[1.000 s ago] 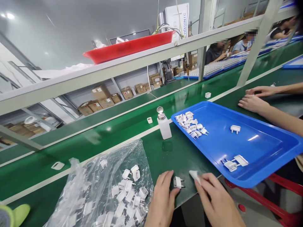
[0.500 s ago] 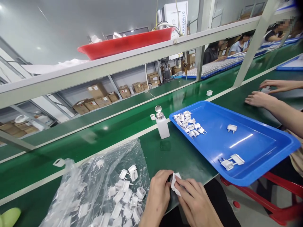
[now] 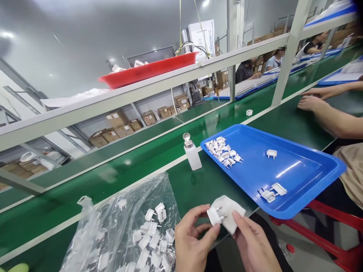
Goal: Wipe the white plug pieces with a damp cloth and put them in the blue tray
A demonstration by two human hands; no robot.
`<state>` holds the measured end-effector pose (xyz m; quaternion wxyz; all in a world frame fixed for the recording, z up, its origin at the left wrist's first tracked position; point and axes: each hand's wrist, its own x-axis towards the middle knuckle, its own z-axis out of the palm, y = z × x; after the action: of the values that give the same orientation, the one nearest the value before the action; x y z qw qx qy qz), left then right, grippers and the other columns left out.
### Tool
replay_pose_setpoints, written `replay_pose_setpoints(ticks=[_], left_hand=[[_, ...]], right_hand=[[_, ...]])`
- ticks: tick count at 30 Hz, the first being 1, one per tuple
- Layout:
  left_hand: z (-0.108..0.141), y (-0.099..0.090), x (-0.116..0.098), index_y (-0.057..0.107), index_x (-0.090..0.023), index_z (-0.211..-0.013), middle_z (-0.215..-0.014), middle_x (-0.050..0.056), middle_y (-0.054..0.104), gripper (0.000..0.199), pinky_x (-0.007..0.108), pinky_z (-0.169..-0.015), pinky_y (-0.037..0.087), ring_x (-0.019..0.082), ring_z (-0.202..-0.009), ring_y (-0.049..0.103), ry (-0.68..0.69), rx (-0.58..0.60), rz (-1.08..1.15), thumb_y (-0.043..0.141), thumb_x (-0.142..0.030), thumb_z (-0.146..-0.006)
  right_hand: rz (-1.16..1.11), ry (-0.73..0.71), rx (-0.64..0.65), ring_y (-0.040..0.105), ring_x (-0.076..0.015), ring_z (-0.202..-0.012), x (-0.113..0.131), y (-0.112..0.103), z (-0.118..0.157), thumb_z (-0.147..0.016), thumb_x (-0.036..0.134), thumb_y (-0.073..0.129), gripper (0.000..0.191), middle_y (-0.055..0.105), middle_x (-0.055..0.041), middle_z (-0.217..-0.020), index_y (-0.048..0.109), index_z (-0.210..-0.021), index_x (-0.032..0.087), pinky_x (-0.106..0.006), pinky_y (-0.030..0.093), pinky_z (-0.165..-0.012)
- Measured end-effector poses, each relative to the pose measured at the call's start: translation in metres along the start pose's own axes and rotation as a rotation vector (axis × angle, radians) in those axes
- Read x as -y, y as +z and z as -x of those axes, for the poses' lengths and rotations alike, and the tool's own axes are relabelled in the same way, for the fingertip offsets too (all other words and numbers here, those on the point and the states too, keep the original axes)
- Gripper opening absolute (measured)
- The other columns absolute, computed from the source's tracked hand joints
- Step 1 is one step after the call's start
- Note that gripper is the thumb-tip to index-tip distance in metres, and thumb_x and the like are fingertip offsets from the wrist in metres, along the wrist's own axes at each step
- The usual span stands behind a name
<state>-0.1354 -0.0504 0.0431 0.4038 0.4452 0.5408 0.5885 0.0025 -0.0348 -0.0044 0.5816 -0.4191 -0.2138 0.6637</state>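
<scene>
Between the thumb and fingers of my left hand [image 3: 194,238] is a white two-pin plug housing [image 3: 214,216], its metal pins pointing right. My right hand [image 3: 252,241] pinches a white wiping cloth [image 3: 231,213] by its right side, spread just behind the pins. Left of my hands, many similar white plug pieces [image 3: 153,240] lie on a clear plastic bag [image 3: 119,211]. Beyond my hands stands a white pump bottle [image 3: 193,156] with a metal top. To the right, a blue tray [image 3: 244,170] holds a cluster of plug pieces [image 3: 222,151] and a few separate ones.
A green conveyor belt [image 3: 136,160] runs behind the work surface, with a loose white piece [image 3: 249,112] on it. A shelf rail [image 3: 136,88] carrying a red tray [image 3: 150,68] crosses above. A co-worker's arms [image 3: 326,105] rest at the right, near a red stool frame [image 3: 317,226].
My hands have moved slightly apart. The cloth, bunched against the plug before, is now spread open, and the plug's pins show. The camera view has shifted a little.
</scene>
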Motion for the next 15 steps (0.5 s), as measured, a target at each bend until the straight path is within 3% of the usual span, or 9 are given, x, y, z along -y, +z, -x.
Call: replay_pose_setpoints(ticks=[3, 5, 8, 12, 14, 15], left_hand=[[0.008, 0.007, -0.002, 0.083, -0.021, -0.095, -0.099, 0.008, 0.08, 0.025, 0.031, -0.08, 0.067, 0.025, -0.092, 0.077, 0.179, -0.098, -0.099, 0.089, -0.028, -0.072], [0.009, 0.008, -0.002, 0.083, -0.022, -0.091, -0.09, 0.006, 0.08, 0.023, 0.03, -0.077, 0.067, 0.023, -0.082, 0.077, 0.257, -0.137, -0.138, 0.091, -0.027, -0.07], [0.007, 0.006, -0.003, 0.082, -0.02, -0.085, -0.085, 0.005, 0.08, 0.024, 0.027, -0.071, 0.066, 0.022, -0.074, 0.077, 0.266, -0.205, -0.148, 0.094, -0.027, -0.066], [0.003, 0.007, -0.01, 0.078, -0.019, -0.082, -0.08, 0.004, 0.081, 0.027, 0.024, -0.065, 0.063, 0.018, -0.064, 0.074, 0.177, -0.281, -0.122, 0.095, -0.03, -0.063], [0.004, 0.008, -0.014, 0.077, -0.019, -0.08, -0.076, 0.003, 0.08, 0.029, 0.022, -0.064, 0.062, 0.017, -0.063, 0.073, 0.117, -0.283, -0.076, 0.096, -0.03, -0.061], [0.004, 0.009, -0.016, 0.077, -0.019, -0.079, -0.074, 0.003, 0.08, 0.03, 0.022, -0.064, 0.061, 0.017, -0.063, 0.072, 0.096, -0.284, -0.052, 0.097, -0.03, -0.059]], right_hand=[[-0.253, 0.113, 0.121, 0.069, -0.0198, -0.082, -0.008, 0.009, 0.01, -0.079, 0.049, 0.087, 0.033, 0.078, -0.0037, -0.091, 0.08, -0.1, 0.024, -0.03, 0.059, -0.077], [-0.269, 0.123, 0.224, 0.063, -0.0156, -0.071, -0.011, 0.012, 0.011, -0.085, 0.046, 0.083, 0.027, 0.073, -0.0014, -0.079, 0.082, -0.102, 0.025, -0.026, 0.056, -0.07], [-0.206, 0.105, 0.285, 0.056, -0.015, -0.062, -0.012, 0.012, 0.012, -0.088, 0.049, 0.08, 0.029, 0.062, -0.0003, -0.063, 0.084, -0.096, 0.021, -0.025, 0.052, -0.061], [-0.039, 0.063, 0.199, 0.06, -0.0202, -0.064, -0.005, 0.008, 0.017, -0.083, 0.06, 0.079, 0.045, 0.068, -0.0063, -0.069, 0.085, -0.096, 0.017, -0.031, 0.055, -0.059], [0.134, -0.087, 0.077, 0.064, -0.0229, -0.069, 0.004, 0.006, 0.02, -0.088, 0.061, 0.072, 0.047, 0.074, -0.0096, -0.084, 0.084, -0.103, 0.018, -0.034, 0.056, -0.062], [0.255, -0.233, 0.021, 0.065, -0.0241, -0.073, 0.01, 0.005, 0.021, -0.092, 0.056, 0.069, 0.042, 0.075, -0.0102, -0.092, 0.083, -0.106, 0.019, -0.035, 0.057, -0.066]])
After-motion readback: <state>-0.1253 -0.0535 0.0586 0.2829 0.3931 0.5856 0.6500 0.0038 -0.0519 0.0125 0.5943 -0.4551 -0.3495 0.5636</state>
